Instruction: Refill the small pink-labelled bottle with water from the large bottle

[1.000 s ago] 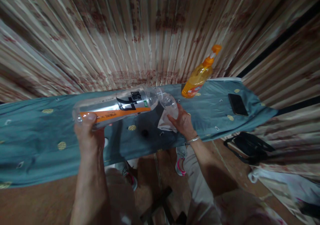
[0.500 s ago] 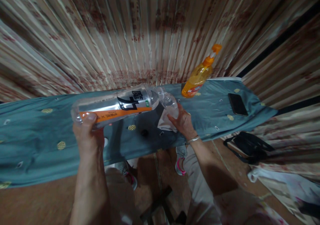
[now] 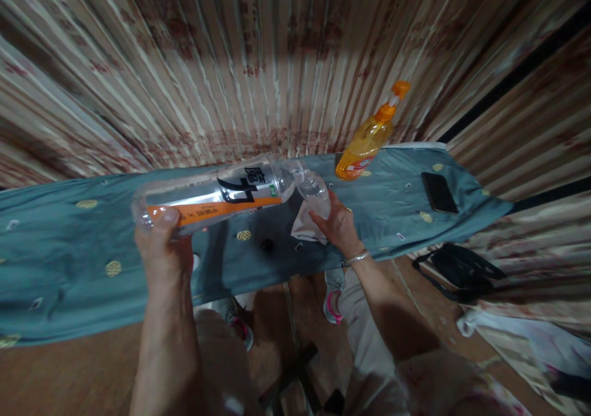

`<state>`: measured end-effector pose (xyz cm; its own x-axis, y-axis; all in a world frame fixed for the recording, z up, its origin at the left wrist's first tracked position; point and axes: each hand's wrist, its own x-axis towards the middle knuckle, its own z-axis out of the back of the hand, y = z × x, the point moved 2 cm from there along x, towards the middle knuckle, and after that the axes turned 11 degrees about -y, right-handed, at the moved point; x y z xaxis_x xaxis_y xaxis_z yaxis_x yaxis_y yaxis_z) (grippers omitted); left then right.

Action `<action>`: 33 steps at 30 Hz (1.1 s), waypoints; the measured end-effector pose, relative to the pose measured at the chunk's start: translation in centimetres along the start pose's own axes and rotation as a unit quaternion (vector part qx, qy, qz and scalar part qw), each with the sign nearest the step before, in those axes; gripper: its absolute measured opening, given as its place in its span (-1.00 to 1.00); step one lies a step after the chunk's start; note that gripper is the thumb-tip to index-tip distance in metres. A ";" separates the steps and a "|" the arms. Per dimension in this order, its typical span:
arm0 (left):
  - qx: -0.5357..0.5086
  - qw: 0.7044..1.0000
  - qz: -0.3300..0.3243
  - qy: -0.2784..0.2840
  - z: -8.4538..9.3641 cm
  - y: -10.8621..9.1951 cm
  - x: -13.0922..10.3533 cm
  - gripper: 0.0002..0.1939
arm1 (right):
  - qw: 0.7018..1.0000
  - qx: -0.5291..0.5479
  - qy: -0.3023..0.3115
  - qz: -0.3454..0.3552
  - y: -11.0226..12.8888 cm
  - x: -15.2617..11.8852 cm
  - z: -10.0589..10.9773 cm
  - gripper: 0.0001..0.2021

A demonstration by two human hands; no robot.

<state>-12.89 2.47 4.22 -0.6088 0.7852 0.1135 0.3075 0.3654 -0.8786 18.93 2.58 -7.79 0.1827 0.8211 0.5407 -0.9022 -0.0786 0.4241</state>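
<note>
My left hand (image 3: pixel 164 237) is wrapped round the base of a large clear plastic bottle (image 3: pixel 203 188) with an orange, silver and black label. The bottle lies nearly level, its neck pointing right. In my right hand (image 3: pixel 339 222) is a small clear plastic cup (image 3: pixel 314 193), tilted toward the bottle. The bottle's mouth is at the cup's rim; whether they touch, or liquid passes between them, I cannot make out. A folded white cloth (image 3: pixel 305 225) lies beneath the cup, and a small black cap (image 3: pixel 266 245) sits to its left.
An orange pump bottle (image 3: pixel 362 148) stands at the back of the table with a teal cloth (image 3: pixel 221 262). A black phone (image 3: pixel 439 192) lies at the right. Pleated curtains (image 3: pixel 277 65) hang close behind. A black bag (image 3: pixel 457 268) rests lower right, off the table.
</note>
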 end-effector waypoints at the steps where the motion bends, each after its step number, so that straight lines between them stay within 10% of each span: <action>1: 0.001 1.000 0.000 0.002 0.0 0.0 0.0 -0.49 | 1.000 0.001 0.001 0.001 0.0 0.0 0.0 -0.36; 33: 0.010 1.000 -0.016 0.023 0.0 -0.1 -0.3 -0.50 | 1.000 0.005 0.005 -0.001 -0.3 0.0 0.0 -0.33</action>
<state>-12.73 2.24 4.28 -0.5838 0.7957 0.1617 0.2738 0.3803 -0.8834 19.20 2.61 -7.91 0.1798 0.8266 0.5332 -0.8979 -0.0834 0.4321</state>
